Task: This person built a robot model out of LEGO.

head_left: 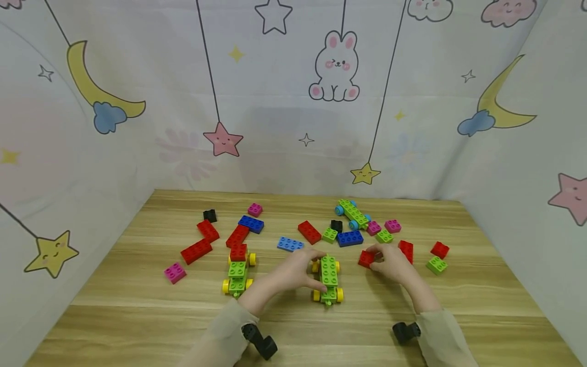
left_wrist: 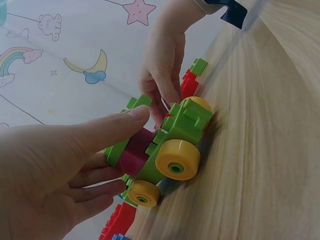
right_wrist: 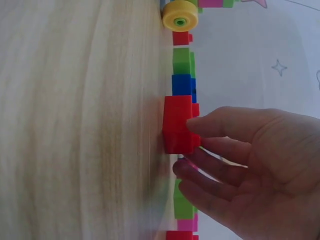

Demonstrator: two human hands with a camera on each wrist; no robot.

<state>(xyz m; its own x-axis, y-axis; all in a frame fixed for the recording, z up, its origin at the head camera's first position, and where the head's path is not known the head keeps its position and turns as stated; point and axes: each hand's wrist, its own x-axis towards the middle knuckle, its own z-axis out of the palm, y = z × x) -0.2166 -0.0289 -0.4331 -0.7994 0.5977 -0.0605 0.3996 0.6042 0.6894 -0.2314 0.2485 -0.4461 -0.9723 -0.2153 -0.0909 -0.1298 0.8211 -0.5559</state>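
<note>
My left hand holds the top of a green toy car with yellow wheels, thumb and fingers at opposite ends of its upper brick. In the left wrist view a magenta brick shows between the car's base and the green brick on top. To the right, my right hand pinches a red brick low over the table, its thumb on the near side in the right wrist view. Left of my left hand stands another yellow-wheeled car, with green bricks and a red brick on it.
Behind the hands lie a light blue brick, a dark blue brick and a green car base with blue wheels. Several red and magenta bricks are scattered at the left. A green brick lies at the far right. A printed curtain borders the table.
</note>
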